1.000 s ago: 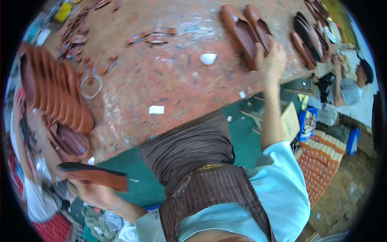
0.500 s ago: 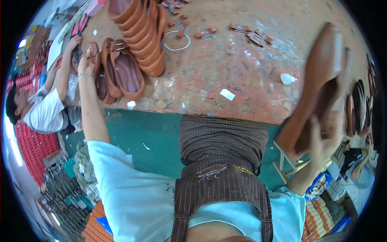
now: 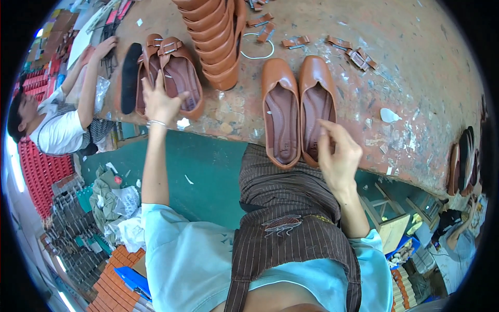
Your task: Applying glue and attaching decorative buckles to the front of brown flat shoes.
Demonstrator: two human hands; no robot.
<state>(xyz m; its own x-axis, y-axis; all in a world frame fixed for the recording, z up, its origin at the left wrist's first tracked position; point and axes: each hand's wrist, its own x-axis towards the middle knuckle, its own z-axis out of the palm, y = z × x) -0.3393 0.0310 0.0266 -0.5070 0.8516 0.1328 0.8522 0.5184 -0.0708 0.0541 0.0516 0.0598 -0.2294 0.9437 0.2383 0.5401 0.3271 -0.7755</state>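
Right hand (image 3: 339,156) loosely open at tan leather flat shoes (image 3: 299,106); left hand (image 3: 160,101) open on buckled brown shoes (image 3: 174,73). Advise aligning heels flush with bench (image 3: 416,67) edge.

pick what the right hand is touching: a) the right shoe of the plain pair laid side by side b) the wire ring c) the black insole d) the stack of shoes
a, the right hand has its fingers on the heel end of the right shoe of the plain brown pair at the table edge; the left hand is off at the buckled shoes.
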